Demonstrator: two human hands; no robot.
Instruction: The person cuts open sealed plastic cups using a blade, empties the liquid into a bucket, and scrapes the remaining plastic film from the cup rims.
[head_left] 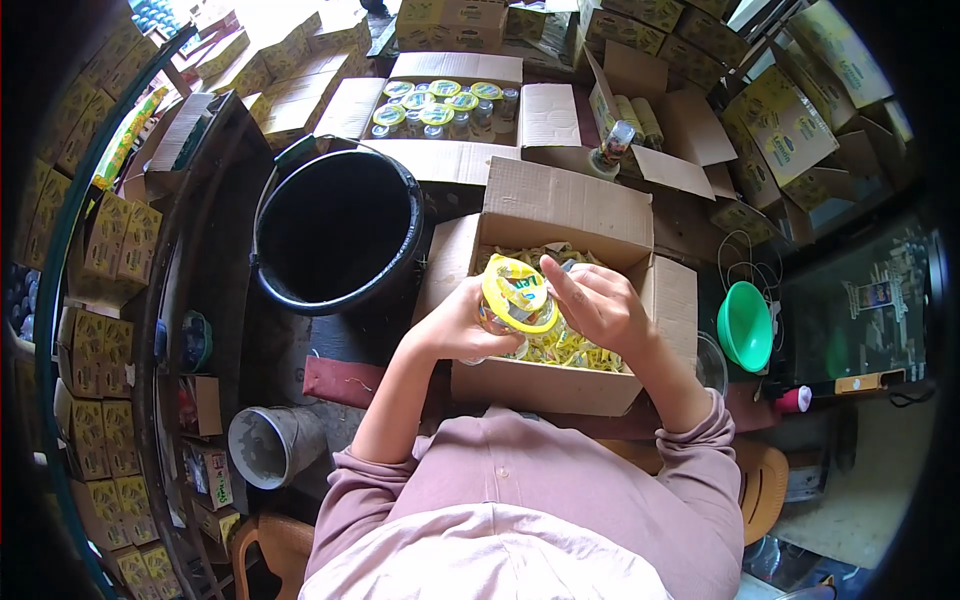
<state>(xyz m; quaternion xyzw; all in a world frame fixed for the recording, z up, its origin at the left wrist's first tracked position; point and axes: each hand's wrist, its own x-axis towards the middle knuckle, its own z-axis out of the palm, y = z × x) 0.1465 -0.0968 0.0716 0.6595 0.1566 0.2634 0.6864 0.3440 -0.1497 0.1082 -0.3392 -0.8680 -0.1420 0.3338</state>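
My left hand point(458, 322) is wrapped around a clear plastic jar point(518, 294), tilted with its top toward me. The jar has a yellow rim, and yellow and green print with the letters "Len" shows at its top. I cannot tell whether that is a lid or a packet inside. Close to the jar's right side is my right hand point(607, 310), its fingers curled and one finger raised. Something greyish shows behind those fingers, too hidden to name. Below both hands stands an open cardboard box point(560, 390) full of small yellow sachets point(570, 352).
A black bucket point(410, 215) stands left of the box. Behind are a carton of yellow-lidded jars point(437, 115) and a lone jar point(612, 145). A green bowl point(745, 325) sits at right, a grey bucket point(270, 447) at lower left. Stacked cartons point(100, 350) line the left.
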